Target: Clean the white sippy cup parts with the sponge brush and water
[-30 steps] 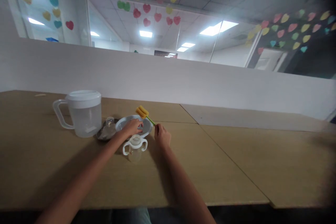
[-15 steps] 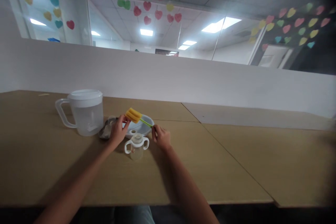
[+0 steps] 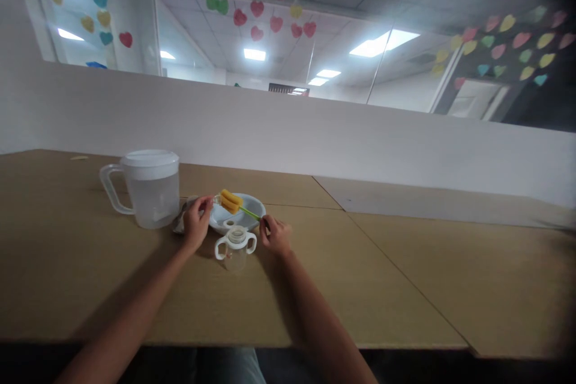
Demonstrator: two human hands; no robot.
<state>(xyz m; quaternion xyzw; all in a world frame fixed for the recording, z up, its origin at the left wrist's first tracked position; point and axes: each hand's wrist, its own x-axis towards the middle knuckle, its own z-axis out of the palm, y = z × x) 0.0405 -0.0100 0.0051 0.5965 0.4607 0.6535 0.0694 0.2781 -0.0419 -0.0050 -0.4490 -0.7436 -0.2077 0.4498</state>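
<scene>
My right hand [image 3: 274, 235] pinches the green handle of a sponge brush, whose yellow sponge head [image 3: 230, 200] hangs over a pale blue bowl [image 3: 252, 212]. My left hand [image 3: 196, 221] is raised at the bowl's left rim and holds a small clear piece against the tip of the sponge. A small clear baby bottle with two white handles [image 3: 235, 246] stands uncapped on the table between my hands, just in front of the bowl.
A clear plastic jug with a white lid [image 3: 149, 187] stands left of the bowl, with a dark shiny item [image 3: 179, 223] between them. The wooden table [image 3: 382, 276] runs to a white partition wall [image 3: 315, 138] behind.
My left hand came out of the bowl with a small clear piece and rose to the sponge. My right hand tipped the brush so the sponge swung left and down over the bowl.
</scene>
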